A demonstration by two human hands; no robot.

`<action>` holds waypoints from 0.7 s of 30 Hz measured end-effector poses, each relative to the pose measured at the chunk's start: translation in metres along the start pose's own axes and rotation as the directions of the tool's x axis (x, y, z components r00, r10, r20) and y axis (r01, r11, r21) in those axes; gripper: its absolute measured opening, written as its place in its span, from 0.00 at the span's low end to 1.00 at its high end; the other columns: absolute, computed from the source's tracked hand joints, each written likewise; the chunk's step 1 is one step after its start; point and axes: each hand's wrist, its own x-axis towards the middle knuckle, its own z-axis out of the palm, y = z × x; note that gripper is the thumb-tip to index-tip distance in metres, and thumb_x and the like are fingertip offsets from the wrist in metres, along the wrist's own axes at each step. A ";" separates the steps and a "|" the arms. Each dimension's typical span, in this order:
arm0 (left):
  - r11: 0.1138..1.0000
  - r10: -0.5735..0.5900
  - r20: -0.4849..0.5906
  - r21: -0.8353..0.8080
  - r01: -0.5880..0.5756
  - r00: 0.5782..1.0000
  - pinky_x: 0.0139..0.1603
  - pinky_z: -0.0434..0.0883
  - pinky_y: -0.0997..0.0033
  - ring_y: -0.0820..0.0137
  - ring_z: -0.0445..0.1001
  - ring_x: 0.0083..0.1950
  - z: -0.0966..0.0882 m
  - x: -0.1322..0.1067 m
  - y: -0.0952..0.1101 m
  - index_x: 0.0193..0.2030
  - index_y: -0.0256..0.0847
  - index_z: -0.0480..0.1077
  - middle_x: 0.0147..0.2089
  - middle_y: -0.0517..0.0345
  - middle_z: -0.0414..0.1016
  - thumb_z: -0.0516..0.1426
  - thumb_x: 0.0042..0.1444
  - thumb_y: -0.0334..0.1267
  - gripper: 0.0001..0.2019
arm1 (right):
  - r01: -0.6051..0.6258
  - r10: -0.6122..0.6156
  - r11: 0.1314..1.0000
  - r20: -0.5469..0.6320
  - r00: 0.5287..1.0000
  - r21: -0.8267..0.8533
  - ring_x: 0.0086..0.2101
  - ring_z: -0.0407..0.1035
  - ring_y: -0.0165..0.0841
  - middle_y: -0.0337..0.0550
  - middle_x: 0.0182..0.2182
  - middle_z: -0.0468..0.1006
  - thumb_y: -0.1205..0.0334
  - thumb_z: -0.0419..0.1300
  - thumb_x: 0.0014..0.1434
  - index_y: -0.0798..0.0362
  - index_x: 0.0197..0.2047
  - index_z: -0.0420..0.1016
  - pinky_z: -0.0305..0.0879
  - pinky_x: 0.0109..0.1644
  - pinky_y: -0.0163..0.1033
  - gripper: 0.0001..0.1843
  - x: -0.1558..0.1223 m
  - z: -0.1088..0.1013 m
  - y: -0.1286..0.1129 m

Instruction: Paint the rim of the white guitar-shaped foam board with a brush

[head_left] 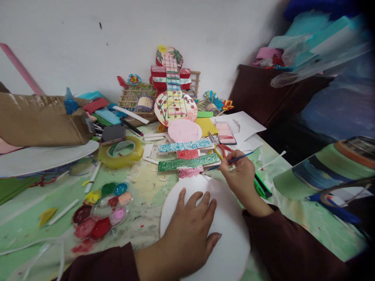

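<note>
My left hand (189, 224) lies flat with fingers spread on a large white disc (231, 238), the near end of a guitar-like cardboard piece. My right hand (241, 177) pinches a thin blue paintbrush (245, 155). The brush's left end is close to the right end of a green-painted crossbar (187, 163). Beyond it a blue-and-white crossbar (183, 146) lies across the red-painted neck (188, 154). A pale pink disc (183, 130) forms the far end. To the left sits a flower-shaped paint palette (129, 212) holding several colours.
A finished painted instrument (175, 103) leans against the wall. Yellow tape (136, 154), a phone (113, 134) and a brown box (43, 121) are on the left. Scissors (225, 150), a green cutter (261, 184) and a large bottle (319, 168) stand or lie to the right.
</note>
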 end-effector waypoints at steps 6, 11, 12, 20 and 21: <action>1.000 0.001 0.003 0.006 -0.001 1.000 0.65 0.45 0.31 0.48 0.54 0.67 0.001 0.000 0.000 0.68 0.37 0.56 0.69 0.45 0.56 0.48 0.64 0.50 0.29 | -0.007 0.007 1.000 -0.004 1.000 -0.015 0.20 0.61 0.28 0.33 0.17 0.67 0.64 0.56 0.46 0.50 0.23 0.63 0.57 0.27 0.34 0.05 0.002 -0.001 0.002; 1.000 -0.003 0.022 0.004 0.003 1.000 0.65 0.45 0.30 0.48 0.54 0.67 -0.001 0.000 0.001 0.68 0.37 0.56 0.69 0.44 0.56 0.48 0.64 0.50 0.29 | -0.001 0.001 0.999 -0.004 1.000 -0.035 0.19 0.60 0.27 0.32 0.17 0.66 0.65 0.57 0.46 0.50 0.22 0.63 0.56 0.26 0.34 0.05 0.003 -0.002 0.001; 1.000 -0.004 0.023 0.003 0.004 1.000 0.65 0.45 0.31 0.48 0.54 0.67 -0.001 0.000 0.001 0.68 0.37 0.55 0.69 0.44 0.56 0.48 0.64 0.50 0.29 | -0.002 0.002 0.999 -0.001 1.000 -0.037 0.18 0.60 0.27 0.32 0.16 0.66 0.65 0.57 0.45 0.51 0.22 0.63 0.56 0.26 0.34 0.05 0.003 -0.002 0.000; 1.000 0.008 -0.002 -0.006 -0.008 1.000 0.65 0.44 0.30 0.48 0.54 0.66 0.003 -0.001 0.000 0.68 0.37 0.55 0.69 0.44 0.56 0.47 0.64 0.50 0.29 | -0.044 0.067 0.992 -0.202 0.977 0.116 0.22 0.67 0.31 0.36 0.20 0.72 0.59 0.59 0.54 0.52 0.27 0.67 0.61 0.28 0.36 0.08 0.004 -0.008 0.001; 1.000 0.012 -0.008 -0.011 -0.012 1.000 0.64 0.44 0.30 0.48 0.54 0.66 0.003 -0.001 0.000 0.68 0.37 0.55 0.69 0.43 0.56 0.47 0.64 0.50 0.29 | -0.044 0.073 0.988 -0.198 0.978 0.147 0.22 0.68 0.31 0.36 0.21 0.73 0.57 0.60 0.55 0.52 0.28 0.68 0.62 0.28 0.36 0.09 0.003 -0.008 -0.001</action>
